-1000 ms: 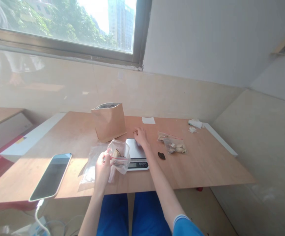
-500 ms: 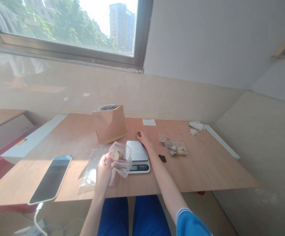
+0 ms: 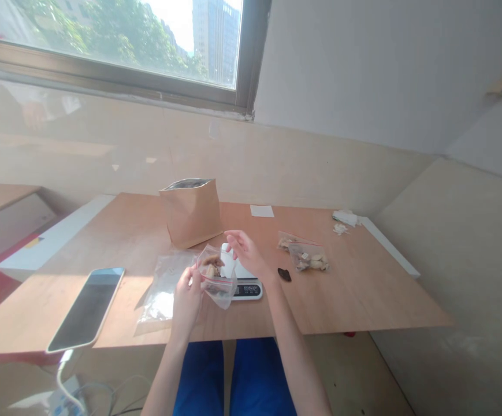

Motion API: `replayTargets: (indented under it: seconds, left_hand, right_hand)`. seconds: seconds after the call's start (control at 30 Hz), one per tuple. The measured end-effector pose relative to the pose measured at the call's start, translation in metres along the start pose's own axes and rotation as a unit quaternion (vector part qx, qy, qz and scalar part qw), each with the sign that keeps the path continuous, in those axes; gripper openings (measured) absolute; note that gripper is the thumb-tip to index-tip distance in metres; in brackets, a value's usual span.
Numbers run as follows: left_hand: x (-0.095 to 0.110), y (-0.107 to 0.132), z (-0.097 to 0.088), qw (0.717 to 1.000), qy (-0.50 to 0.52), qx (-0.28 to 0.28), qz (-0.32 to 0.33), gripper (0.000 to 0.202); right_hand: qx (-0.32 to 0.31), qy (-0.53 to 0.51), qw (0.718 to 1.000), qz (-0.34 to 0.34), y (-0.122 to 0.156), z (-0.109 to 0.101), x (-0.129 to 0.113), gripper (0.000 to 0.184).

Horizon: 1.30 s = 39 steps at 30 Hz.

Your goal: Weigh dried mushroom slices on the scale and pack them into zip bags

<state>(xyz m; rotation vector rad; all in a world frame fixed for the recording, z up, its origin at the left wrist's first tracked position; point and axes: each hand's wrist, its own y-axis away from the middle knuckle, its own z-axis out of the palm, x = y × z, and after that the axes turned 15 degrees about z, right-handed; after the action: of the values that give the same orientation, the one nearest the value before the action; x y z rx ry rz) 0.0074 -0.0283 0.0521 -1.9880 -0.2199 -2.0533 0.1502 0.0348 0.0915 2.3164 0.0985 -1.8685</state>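
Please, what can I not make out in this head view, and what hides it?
Digital scale: the zip bag in the left hand and the right hand hide most of the platform; its digits are too small to read.
Paper bag: its walls hide what is inside.
Second zip bag: its pieces are too small to identify.

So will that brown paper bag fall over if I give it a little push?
Probably, if the push is near the top: the brown paper bag stands tall on a small bottom. Its sides look thin, so they might dent too. The silvery lining at its mouth may make it a bit stiffer, but I can't see how heavy it is inside.
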Motion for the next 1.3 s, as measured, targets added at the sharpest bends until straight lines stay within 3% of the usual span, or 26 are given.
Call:
replayTargets:
  seconds: [0.13,0.27,0.37,0.43,0.53,0.57,0.77,0.8,0.93,1.0,1.07,1.23,1.3]
  left_hand:
    - [0.007,0.002,0.000,0.998,0.048,0.018,-0.030,0.027]
    - [0.015,0.004,0.000,0.987,0.133,0.060,-0.071,0.029]
    - [0.017,0.009,0.005,0.978,0.166,0.092,-0.084,0.029]
    - [0.015,0.015,0.009,0.983,0.149,0.086,-0.068,0.026]
    - [0.011,0.025,0.015,0.996,0.074,0.047,-0.014,0.025]
    - [0.010,0.027,0.016,0.998,0.050,0.039,0.001,0.027]
    - [0.012,0.019,0.005,0.992,0.000,0.103,0.075,0.044]
    - [0.013,0.016,0.001,0.993,-0.003,0.083,0.082,0.048]
    - [0.014,0.013,-0.003,0.991,0.050,-0.086,0.087,0.040]
    - [0.013,0.018,0.001,0.986,0.042,-0.116,0.113,0.034]
    - [0.012,0.024,0.007,0.985,0.007,-0.092,0.144,0.030]
    - [0.013,0.029,0.008,0.986,-0.002,0.086,0.144,0.029]
    - [0.014,0.027,0.004,0.985,0.013,0.096,0.146,0.028]
  right_hand:
    - [0.097,0.056,0.994,0.010,0.025,-0.002,0.003,0.032]
    - [0.089,0.059,0.994,0.019,0.056,0.004,0.015,0.036]
    - [0.064,0.038,0.997,0.011,0.073,0.018,0.022,0.058]
    - [0.074,0.028,0.997,-0.004,0.076,0.029,0.024,0.058]
    - [0.118,0.035,0.992,-0.024,0.076,0.040,0.021,0.027]
    - [0.126,0.036,0.991,-0.034,0.076,0.040,0.019,0.025]
    - [0.146,-0.063,0.987,-0.037,0.086,0.021,0.023,0.033]
    - [0.155,-0.084,0.984,-0.029,0.088,0.018,0.025,0.035]
    - [0.157,-0.110,0.981,-0.020,0.090,0.012,0.027,0.042]
    - [0.137,-0.078,0.987,-0.042,0.089,0.013,0.025,0.039]
    - [0.141,-0.038,0.988,-0.057,0.089,0.013,0.024,0.036]
    - [0.288,-0.095,0.953,-0.005,0.090,0.008,0.030,0.044]
    - [0.290,-0.110,0.951,-0.008,0.091,0.006,0.032,0.042]
